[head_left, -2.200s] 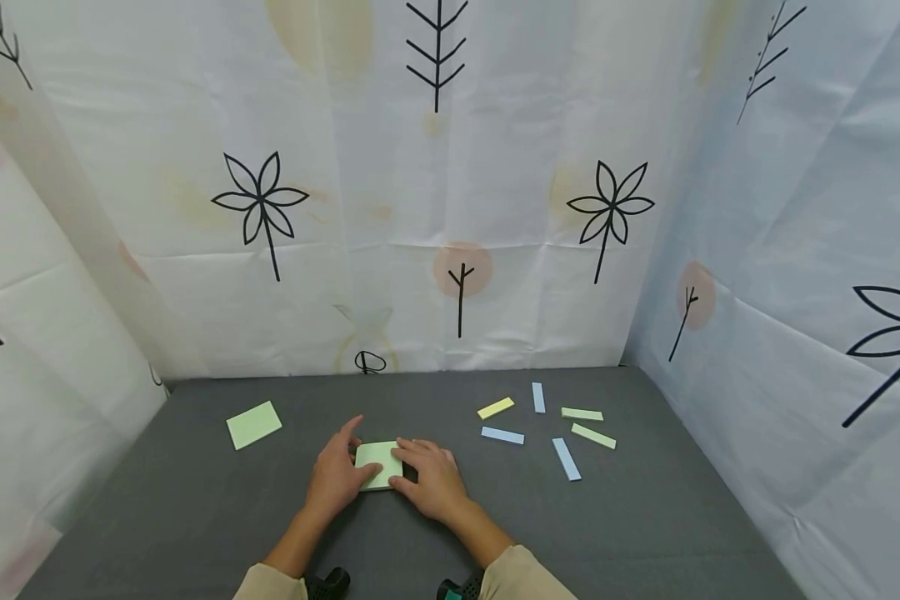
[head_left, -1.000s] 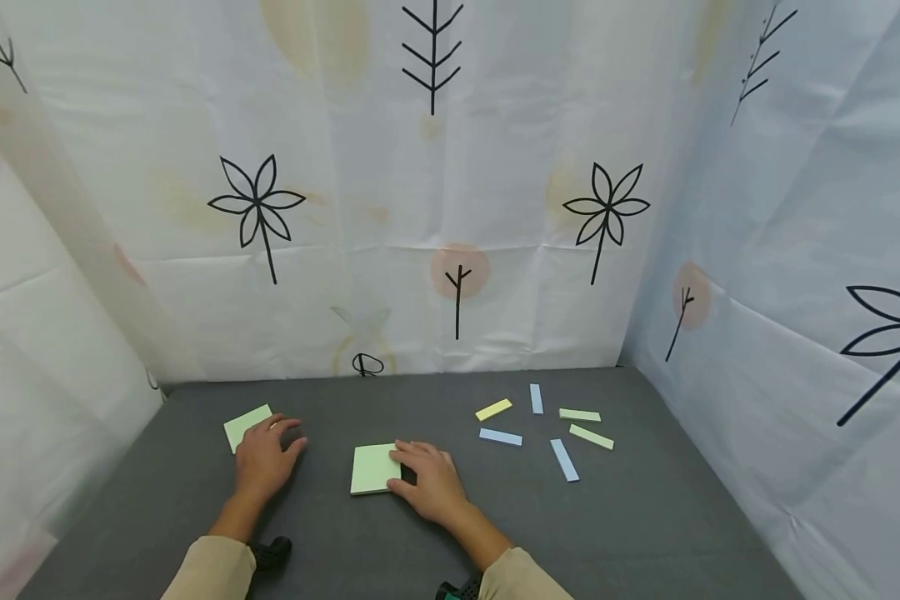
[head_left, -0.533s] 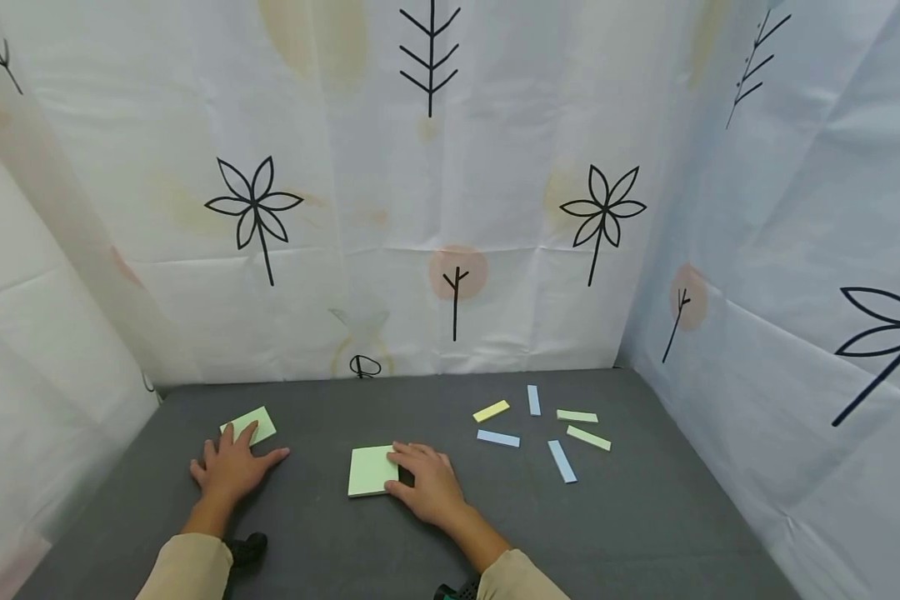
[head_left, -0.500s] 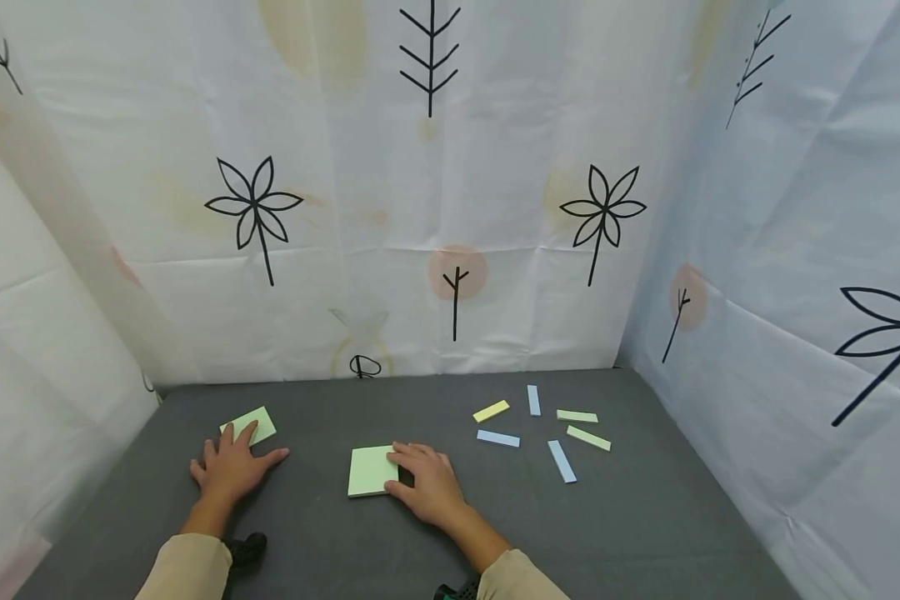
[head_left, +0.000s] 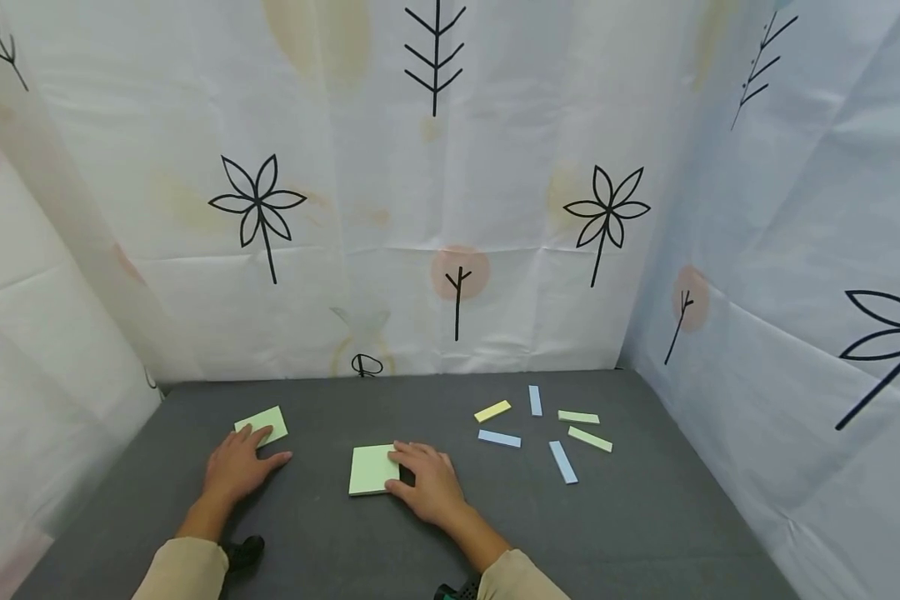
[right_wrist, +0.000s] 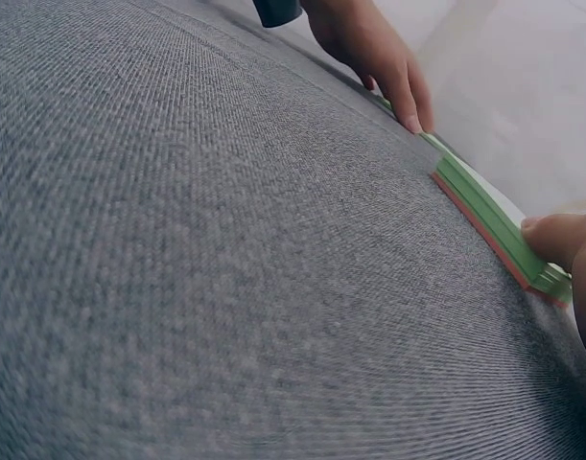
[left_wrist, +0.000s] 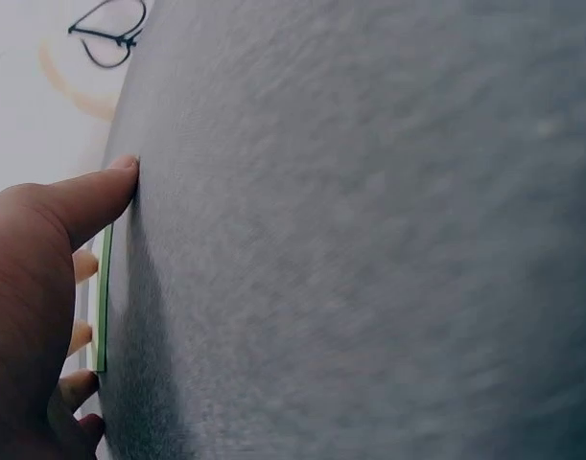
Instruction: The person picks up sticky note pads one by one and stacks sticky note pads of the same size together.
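A flat, four-sided piece of pale green paper (head_left: 272, 421) lay at the left of a tabletop covered in dark grey fabric (head_left: 645, 533). The left hand (head_left: 234, 468) rested its fingertips on the near-left part of this paper. The left grip was spread, with the thumb extended to the right, clear of the paper. The left wrist view showed a thin green edge at the fingers.

A square pad of stacked pale green paper sheets (head_left: 370, 471) lay flat near the centre, to the right of and nearer than the loose paper. The right hand (head_left: 429, 483) touched its right side: fingertips at the far-right corner, thumb at the near-right edge. The right grip was spread, with a gap between palm and pad. The right wrist view showed a reddish layer at the base of the pad.

Six narrow paper strips lay well apart from the pad, to its right: one yellow strip (head_left: 492, 411), three light blue strips (head_left: 499, 438) and two pale green strips (head_left: 590, 439). White fabric with printed black plant outlines (head_left: 375, 167) stood along the far edge.
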A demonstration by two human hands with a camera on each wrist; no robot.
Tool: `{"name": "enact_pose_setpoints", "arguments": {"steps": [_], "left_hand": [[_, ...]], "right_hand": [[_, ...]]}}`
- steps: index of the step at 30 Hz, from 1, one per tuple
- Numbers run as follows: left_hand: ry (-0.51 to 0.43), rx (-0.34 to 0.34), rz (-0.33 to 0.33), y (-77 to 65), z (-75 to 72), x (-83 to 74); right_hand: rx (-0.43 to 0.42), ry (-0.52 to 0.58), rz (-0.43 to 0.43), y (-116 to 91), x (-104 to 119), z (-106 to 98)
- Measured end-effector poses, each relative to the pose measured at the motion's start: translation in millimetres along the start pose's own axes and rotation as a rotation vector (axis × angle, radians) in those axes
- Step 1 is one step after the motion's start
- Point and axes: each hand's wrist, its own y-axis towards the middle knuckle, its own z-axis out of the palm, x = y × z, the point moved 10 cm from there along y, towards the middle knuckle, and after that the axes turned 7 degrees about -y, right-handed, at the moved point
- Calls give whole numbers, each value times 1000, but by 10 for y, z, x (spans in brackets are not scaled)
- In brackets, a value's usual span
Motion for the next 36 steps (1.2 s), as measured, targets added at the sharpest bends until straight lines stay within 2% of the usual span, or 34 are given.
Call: {"name": "enact_pose_setpoints", "arguments": {"steps": [14, 22, 29, 33, 36], "left_hand": [[7, -55, 129, -157, 84, -379], [22, -71, 148, -255, 97, -557], [93, -149, 188, -238, 31, -600], [154, -188, 253, -213, -14, -633], [209, -181, 313, -192, -18, -681]], "right_hand": [[24, 10, 17, -7, -18, 25], [12, 18, 7, -5, -14, 15], [-13, 21, -10, -22, 4, -18], [-18, 20, -19, -21, 11, -21], [-10, 24, -17, -18, 10, -12]]}}
